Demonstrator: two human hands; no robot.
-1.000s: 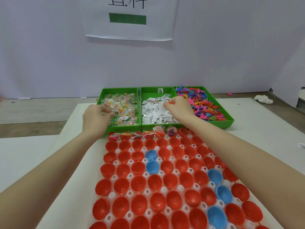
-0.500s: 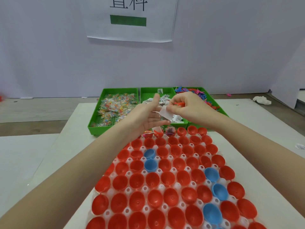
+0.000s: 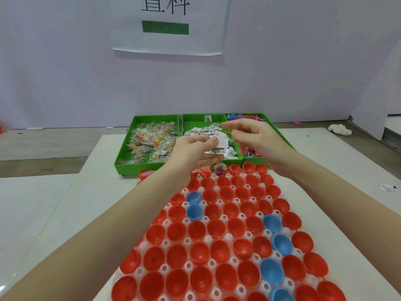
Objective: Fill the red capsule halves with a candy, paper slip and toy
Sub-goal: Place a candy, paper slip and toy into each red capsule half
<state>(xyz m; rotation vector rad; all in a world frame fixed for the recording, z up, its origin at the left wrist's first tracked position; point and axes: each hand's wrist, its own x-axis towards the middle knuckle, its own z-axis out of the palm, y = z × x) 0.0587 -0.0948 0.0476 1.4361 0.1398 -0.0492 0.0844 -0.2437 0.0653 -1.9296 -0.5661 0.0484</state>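
My left hand [image 3: 193,152] is raised over the far end of the capsule grid. It pinches a white paper slip [image 3: 221,141] and a clear candy packet [image 3: 215,151]. Close to its right, my right hand [image 3: 256,139] has curled fingers, with a sliver of an orange toy [image 3: 227,132] showing in them. Below lies a white holder [image 3: 166,243] of open red capsule halves [image 3: 196,229]. Far-row halves [image 3: 220,170] hold items. Behind stand three green trays: candy [image 3: 121,162], paper slips [image 3: 195,118] and colourful toys [image 3: 281,136].
Several blue capsule halves [image 3: 194,212] sit among the red ones. A crumpled white tissue [image 3: 339,129] lies at the far right and a stray slip [image 3: 389,188] at the table's right edge. A paper sign [image 3: 167,25] hangs on the back wall.
Both hands left the trays and met above the far rows. The left hand came from the candy tray; the paper slip passed from the right hand into the left.
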